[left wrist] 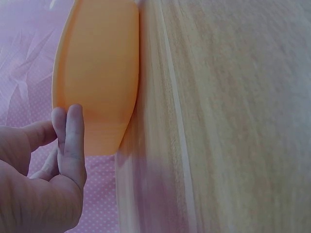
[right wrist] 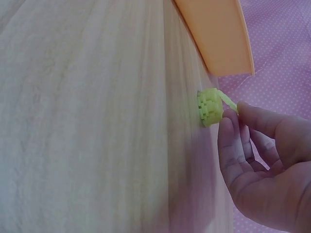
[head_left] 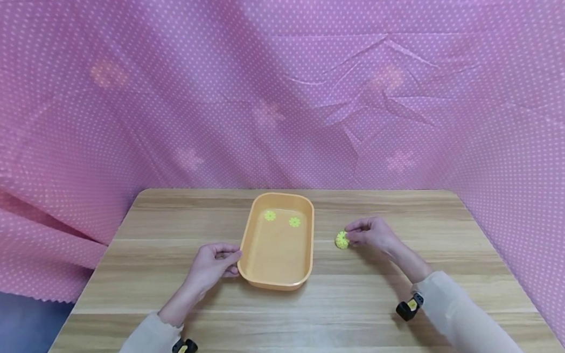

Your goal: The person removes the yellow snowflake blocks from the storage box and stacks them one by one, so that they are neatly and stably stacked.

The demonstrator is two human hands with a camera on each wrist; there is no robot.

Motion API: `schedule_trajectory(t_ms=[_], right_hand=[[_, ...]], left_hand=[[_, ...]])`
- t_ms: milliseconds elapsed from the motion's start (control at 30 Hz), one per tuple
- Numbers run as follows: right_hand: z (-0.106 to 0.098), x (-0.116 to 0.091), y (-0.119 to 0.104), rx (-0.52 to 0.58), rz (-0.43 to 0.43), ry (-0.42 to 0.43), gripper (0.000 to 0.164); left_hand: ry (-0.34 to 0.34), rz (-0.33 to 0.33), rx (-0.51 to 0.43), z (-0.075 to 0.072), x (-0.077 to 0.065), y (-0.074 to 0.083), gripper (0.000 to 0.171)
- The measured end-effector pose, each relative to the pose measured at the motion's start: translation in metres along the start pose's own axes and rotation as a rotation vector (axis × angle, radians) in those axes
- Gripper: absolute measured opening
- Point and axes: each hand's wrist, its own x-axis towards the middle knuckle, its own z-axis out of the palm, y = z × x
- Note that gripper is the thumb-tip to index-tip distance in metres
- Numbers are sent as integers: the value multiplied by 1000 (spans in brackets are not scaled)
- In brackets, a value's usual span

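Note:
An orange tray (head_left: pixel 279 257) stands on the table, with two yellow flower-shaped pieces lying flat near its far end, one on the left (head_left: pixel 270 215) and one on the right (head_left: pixel 294 222). My left hand (head_left: pixel 215 266) pinches the tray's rim at the near left corner, thumb on the inner side in the left wrist view. To the right of the tray sits a short stack of the same yellow flower pieces (right wrist: pixel 209 108). Between thumb and fingertips, my right hand (head_left: pixel 372 236) pinches one thin flower piece (right wrist: pixel 228 100), tilted up off the top of that stack.
The wood-grain table (head_left: pixel 340 324) reaches back to a pink dotted cloth (head_left: pixel 279 117), which hangs behind and along both sides. A small black camera is strapped on each wrist, the left one (head_left: pixel 185 350) and the right one (head_left: pixel 409 307).

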Motion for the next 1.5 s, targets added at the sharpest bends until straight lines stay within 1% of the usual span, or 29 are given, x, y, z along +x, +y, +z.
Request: schedule_trajectory(t_ms=[133,433,733,1067,1167,1400,1500], right_hand=[[1,0,1,-6,8,-1,35],[1,0,3,-3,-8,-24,36],[-1,4,5,-11,-5,-40,37],[-1,4,3,-5,2,-56,37],[-1,4,1,-5,4,-53,38],[-5,3,-3,-64,13,-31,35],[-7,2,-6,-66,15,-26,37]], left_hand=[[-1,1,2,0,0,0,32],[-8,-2,2,-1,1,-1,33],[-17,4,3,-2,1,-1,33],[-6,-2,13,-1,2,-1,32],[-1,-8,10,-1,2,-1,32],[-8,-8,-2,-1,4,-3,33],[-5,-14,-7,-1,4,-3,32]])
